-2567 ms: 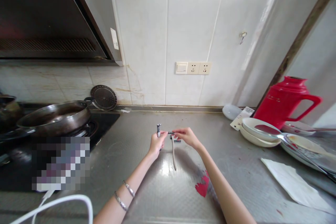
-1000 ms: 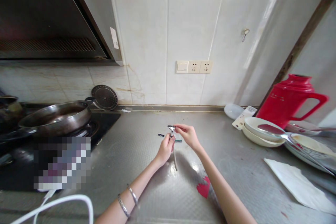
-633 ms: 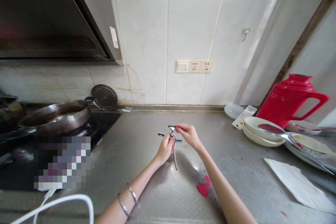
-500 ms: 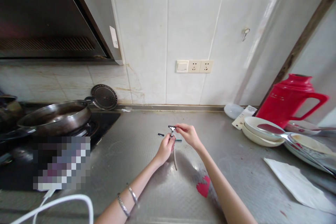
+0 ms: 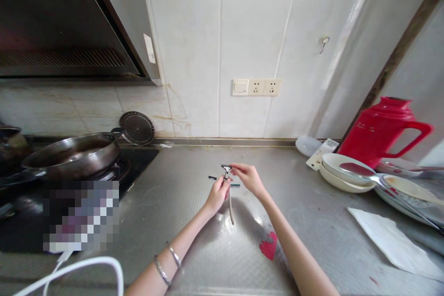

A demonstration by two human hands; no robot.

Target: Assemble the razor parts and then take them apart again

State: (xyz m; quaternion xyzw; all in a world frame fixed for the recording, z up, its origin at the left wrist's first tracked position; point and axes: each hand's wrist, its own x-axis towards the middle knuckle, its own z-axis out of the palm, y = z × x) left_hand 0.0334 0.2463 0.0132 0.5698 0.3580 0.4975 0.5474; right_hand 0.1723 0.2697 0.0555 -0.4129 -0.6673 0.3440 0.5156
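— Since the earlier view, the razor (image 5: pixel 227 172) has come rightward with my left hand (image 5: pixel 217 195), so its dark head now meets the fingertips of my right hand (image 5: pixel 249 177).

— How do you have it?

— Left hand wrapped round the handle, hiding its lower part; right hand narrow, thumb and finger pinched at the head's right end. It's held upright over the middle of the table (image 5: pixel 189 171).

— What's lying close?

— One small black piece (image 5: pixel 212 177) just left of the razor, a green-edged strip (image 5: pixel 236 185) by my left fingers, and a curved greyish stick (image 5: pixel 231 210) running towards me. My hand covers where those last two come together, so I can't tell if they're joined.

— And further out?

— Red patch (image 5: pixel 268 246) just beside my right forearm. Left, a pan (image 5: pixel 86 161) on the black stove (image 5: pixel 140 162); right, well apart, white bowls (image 5: pixel 347 184) under a spoon (image 5: pixel 360 170), a red thermos (image 5: pixel 379 134) and a white sheet (image 5: pixel 391 240).
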